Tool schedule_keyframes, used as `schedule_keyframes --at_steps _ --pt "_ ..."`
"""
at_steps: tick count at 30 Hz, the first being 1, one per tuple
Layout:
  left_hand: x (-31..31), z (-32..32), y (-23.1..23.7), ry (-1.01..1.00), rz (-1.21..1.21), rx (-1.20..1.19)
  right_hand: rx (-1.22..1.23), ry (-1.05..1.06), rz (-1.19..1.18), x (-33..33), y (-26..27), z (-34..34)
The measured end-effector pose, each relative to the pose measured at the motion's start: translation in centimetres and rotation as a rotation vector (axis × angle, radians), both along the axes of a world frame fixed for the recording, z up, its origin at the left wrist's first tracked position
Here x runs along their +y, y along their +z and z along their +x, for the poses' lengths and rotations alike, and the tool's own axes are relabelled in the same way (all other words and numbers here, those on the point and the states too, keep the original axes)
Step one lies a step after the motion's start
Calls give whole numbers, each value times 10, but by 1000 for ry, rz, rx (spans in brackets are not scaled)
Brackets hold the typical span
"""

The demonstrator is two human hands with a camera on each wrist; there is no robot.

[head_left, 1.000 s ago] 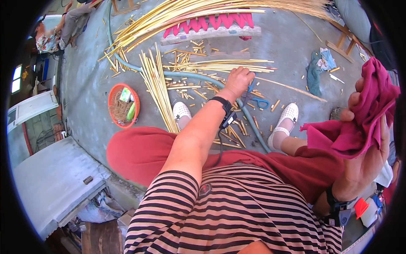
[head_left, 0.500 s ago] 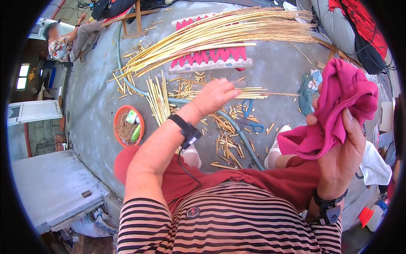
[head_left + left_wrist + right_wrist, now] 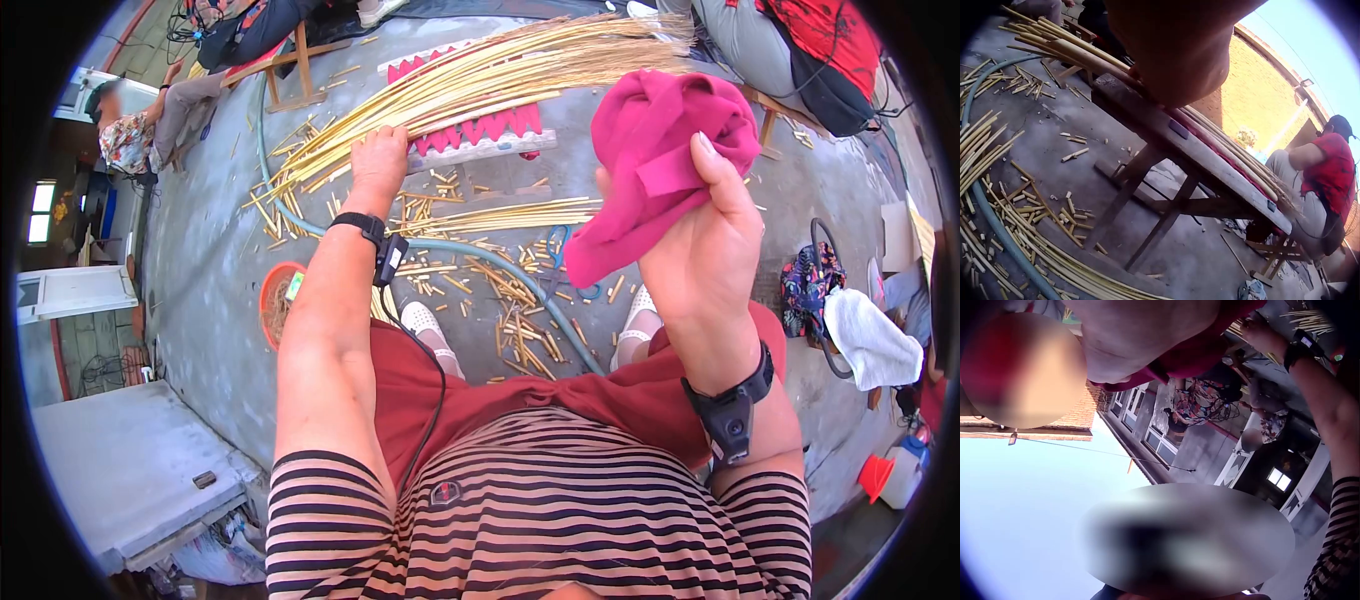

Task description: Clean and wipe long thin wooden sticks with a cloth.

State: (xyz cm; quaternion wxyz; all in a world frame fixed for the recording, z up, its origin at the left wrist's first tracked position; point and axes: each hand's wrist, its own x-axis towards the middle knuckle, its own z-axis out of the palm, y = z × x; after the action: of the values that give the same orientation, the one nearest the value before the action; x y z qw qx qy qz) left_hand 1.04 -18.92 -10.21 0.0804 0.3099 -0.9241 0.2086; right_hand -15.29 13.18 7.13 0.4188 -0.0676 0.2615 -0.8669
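Long pale stalks with brushy ends lie in a bundle across a low bench draped with pink zigzag-edged cloth. My left hand is at the near edge of the bundle, its fingers curled over the stalks; in the left wrist view that hand covers the stalks above the bench's wooden edge. Raised at the right, my right hand holds a crumpled magenta cloth, thumb across it. The right wrist view shows part of this hand beside the magenta cloth.
A hose curves across the floor among cut stalk pieces and blue-handled scissors. A second stalk bundle lies nearer. An orange basket stands at left. One person sits far left, another beyond the bench.
My left hand has moved from above the scissors, left and away from my body, to the bundle on the bench. My right hand has brought the magenta cloth inward and up.
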Motion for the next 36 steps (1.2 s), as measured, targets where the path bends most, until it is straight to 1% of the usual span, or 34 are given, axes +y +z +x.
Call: schedule_keyframes --at_steps 2,3,5,7,10,11,13,15,16,18,21,24,25,27,29,30,32,33,35,36 --pt "-2 0 0 -20 -4 33 57 -30 -9 -3 -8 -2" --pt "0 -1 3 -29 -5 49 57 -34 -30 -4 -10 -3" --pt "1 0 12 -113 17 122 25 -51 -50 -9 -9 -1" --pt "13 -2 42 -190 44 204 39 -83 -48 -17 -13 0" --pt "44 -9 88 -335 235 469 31 -45 -40 -29 -26 9" --pt "56 -11 98 -374 329 588 13 -26 -3 -34 -31 13" --pt "100 -12 127 -311 889 770 5 39 6 -44 -35 27" --pt "138 -8 135 -333 1268 779 8 121 -30 -54 -40 41" --pt "149 -8 124 -428 1106 715 18 108 -24 -59 -43 50" --pt "173 -5 123 -495 993 731 -43 114 96 -63 -52 59" --pt "174 -1 124 -462 1007 696 -63 129 118 -68 -58 60" --pt "167 4 124 -469 910 699 24 87 118 -76 -53 63" --pt "165 7 126 -521 868 719 -5 88 116 -78 -48 65" --pt "155 13 114 -564 759 688 5 130 89 -80 -46 68" --pt "154 22 113 -490 796 627 -39 138 96 -84 -52 61" --pt "153 27 111 -424 862 576 -52 124 98 -84 -53 58" --pt "150 37 111 -466 838 587 -26 92 122 -86 -59 44" --pt "148 44 111 -391 889 543 14 62 117 -85 -59 40" --pt "142 58 114 -396 889 532 33 43 115 -78 -51 32" --pt "136 68 116 -408 848 519 15 47 119 -74 -46 31"
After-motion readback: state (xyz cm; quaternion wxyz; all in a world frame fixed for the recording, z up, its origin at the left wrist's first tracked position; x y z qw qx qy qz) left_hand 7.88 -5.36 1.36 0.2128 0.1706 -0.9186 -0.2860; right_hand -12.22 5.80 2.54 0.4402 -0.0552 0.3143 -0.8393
